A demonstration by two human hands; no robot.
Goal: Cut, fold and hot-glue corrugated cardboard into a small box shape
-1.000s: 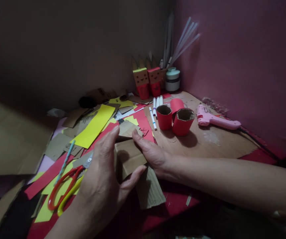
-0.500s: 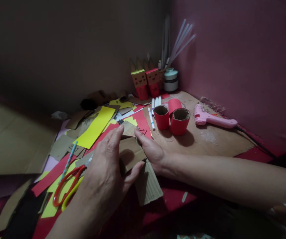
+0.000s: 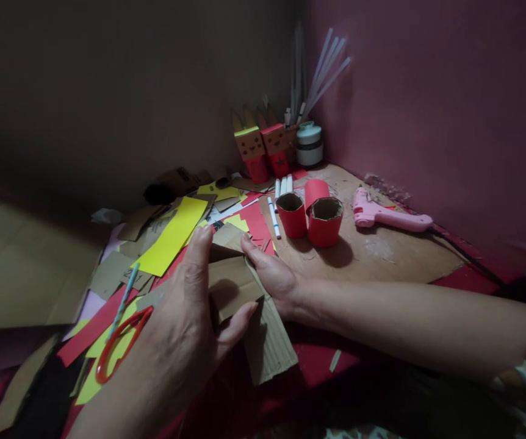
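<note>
I grip the folded cardboard between my left hand and right hand, a long strip slanting toward me

One pink hot-glue gun; just left of it, three red-covered cardboard tubes; slightly farther left, four markers visible; behind and left of it, two eared cardboard animal figures, one lidded jar and at least four glue sticks; nearer the viewer and left, one folded cardboard box form; well left, one striped stick.
</note>
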